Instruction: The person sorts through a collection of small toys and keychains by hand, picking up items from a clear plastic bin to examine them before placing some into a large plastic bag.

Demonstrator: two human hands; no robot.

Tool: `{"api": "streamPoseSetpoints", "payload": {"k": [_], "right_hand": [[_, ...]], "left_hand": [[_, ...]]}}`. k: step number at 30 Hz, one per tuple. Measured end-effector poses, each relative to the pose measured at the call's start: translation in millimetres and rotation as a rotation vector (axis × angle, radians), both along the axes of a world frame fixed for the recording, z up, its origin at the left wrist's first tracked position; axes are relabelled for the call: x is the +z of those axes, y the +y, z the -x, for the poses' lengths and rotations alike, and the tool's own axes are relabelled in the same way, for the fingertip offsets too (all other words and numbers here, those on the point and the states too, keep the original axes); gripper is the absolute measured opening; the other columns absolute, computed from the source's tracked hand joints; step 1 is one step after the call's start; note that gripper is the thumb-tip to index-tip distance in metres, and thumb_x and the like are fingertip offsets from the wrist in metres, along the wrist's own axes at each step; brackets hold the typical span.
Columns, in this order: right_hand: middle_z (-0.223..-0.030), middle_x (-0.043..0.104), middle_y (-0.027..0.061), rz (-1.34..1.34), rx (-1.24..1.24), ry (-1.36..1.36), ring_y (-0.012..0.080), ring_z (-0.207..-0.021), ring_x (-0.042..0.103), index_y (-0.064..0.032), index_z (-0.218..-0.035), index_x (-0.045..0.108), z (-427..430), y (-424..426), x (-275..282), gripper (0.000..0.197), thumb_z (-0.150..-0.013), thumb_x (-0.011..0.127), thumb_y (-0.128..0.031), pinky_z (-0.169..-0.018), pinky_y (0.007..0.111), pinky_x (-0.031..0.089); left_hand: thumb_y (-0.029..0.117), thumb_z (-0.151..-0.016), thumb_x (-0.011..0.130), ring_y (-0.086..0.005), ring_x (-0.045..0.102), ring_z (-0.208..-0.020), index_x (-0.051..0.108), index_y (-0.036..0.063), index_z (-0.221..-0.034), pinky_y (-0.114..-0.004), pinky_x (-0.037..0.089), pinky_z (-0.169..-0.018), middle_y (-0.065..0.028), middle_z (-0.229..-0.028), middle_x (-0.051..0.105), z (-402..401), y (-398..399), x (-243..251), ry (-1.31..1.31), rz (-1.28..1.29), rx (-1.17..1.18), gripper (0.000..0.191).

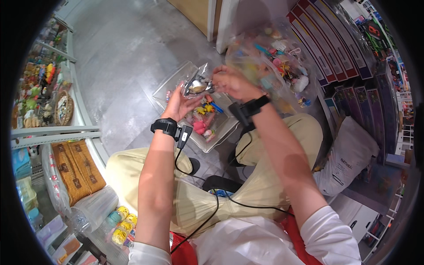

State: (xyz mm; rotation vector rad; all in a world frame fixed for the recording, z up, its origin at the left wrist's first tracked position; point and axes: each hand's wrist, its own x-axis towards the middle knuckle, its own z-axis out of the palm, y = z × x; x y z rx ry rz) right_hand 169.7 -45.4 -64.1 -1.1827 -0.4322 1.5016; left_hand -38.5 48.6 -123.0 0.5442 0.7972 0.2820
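Note:
My left hand (pixel 179 105) holds a clear plastic packet (pixel 197 84) by its left side. Inside the packet is a shiny silver and gold-coloured item, too reflective to make out. My right hand (pixel 234 82) is blurred, its fingers curled at the packet's right edge; whether they grip it is unclear. Beneath both hands a pale wire-mesh basket (pixel 217 141) rests on the floor between my legs. Small toys lie in it, among them a pink figure (pixel 199 127), yellow figures (pixel 206 108) and a blue stick-shaped piece (pixel 216 107).
A large clear bag of small toys (pixel 281 69) stands right of the basket, near tall boxes (pixel 331 43). A grey-white bag (pixel 347 159) leans at my right. Left are toy shelves (pixel 43 86), a woven brown bag (pixel 78 169) and a clear plastic container (pixel 96 205).

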Motion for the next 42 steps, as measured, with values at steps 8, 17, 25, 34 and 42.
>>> {"api": "streamPoseSetpoints", "payload": {"k": [8, 17, 25, 34, 42], "right_hand": [[-0.100, 0.062, 0.0029, -0.264, -0.010, -0.155, 0.0101, -0.091, 0.061, -0.0052, -0.109, 0.059, 20, -42, 114, 0.027, -0.085, 0.069, -0.013, -0.079, 0.029, 0.052], [-0.115, 0.054, 0.0058, -0.451, 0.032, -0.343, 0.0123, -0.104, 0.053, -0.0075, -0.127, 0.054, 56, -35, 112, 0.054, -0.079, 0.078, -0.012, -0.087, 0.028, 0.047], [-0.115, 0.057, 0.0047, -0.461, -0.169, -0.182, 0.0112, -0.099, 0.057, -0.0072, -0.121, 0.058, 44, -5, 101, 0.047, -0.079, 0.077, -0.010, -0.089, 0.027, 0.046], [-0.113, 0.059, 0.0057, -0.530, -0.097, -0.152, 0.0111, -0.101, 0.058, -0.0041, -0.129, 0.054, 53, 4, 113, 0.048, -0.085, 0.072, -0.011, -0.090, 0.026, 0.048], [-0.120, 0.054, 0.0061, -0.586, -0.069, -0.014, 0.0117, -0.101, 0.056, -0.0060, -0.139, 0.048, 48, 1, 117, 0.058, -0.086, 0.071, -0.011, -0.091, 0.028, 0.048]], "left_hand": [[0.029, -0.097, 0.054, -0.0217, 0.061, -0.111, 0.046, -0.0059, -0.132, -0.035, 0.052, -0.092, -0.0152, -0.123, 0.060, 19, -33, 175, -0.224, -0.485, -0.174, 0.050], [0.006, -0.085, 0.072, -0.0138, 0.060, -0.105, 0.042, 0.0041, -0.132, -0.025, 0.050, -0.081, -0.0066, -0.115, 0.061, 23, -46, 179, -0.231, -0.621, 0.102, 0.056], [0.015, -0.092, 0.066, -0.0144, 0.063, -0.100, 0.052, 0.0022, -0.120, -0.028, 0.051, -0.085, -0.0079, -0.116, 0.063, 19, -20, 178, -0.225, -0.510, 0.118, 0.034], [0.031, -0.097, 0.059, -0.0193, 0.063, -0.106, 0.051, 0.0013, -0.125, -0.032, 0.053, -0.092, -0.0095, -0.121, 0.062, 18, -9, 175, -0.173, -0.504, 0.096, 0.042], [0.046, -0.095, 0.057, -0.0185, 0.065, -0.103, 0.054, 0.0012, -0.122, -0.031, 0.054, -0.090, -0.0110, -0.114, 0.065, 24, -5, 170, -0.242, -0.365, 0.110, 0.053]]}}
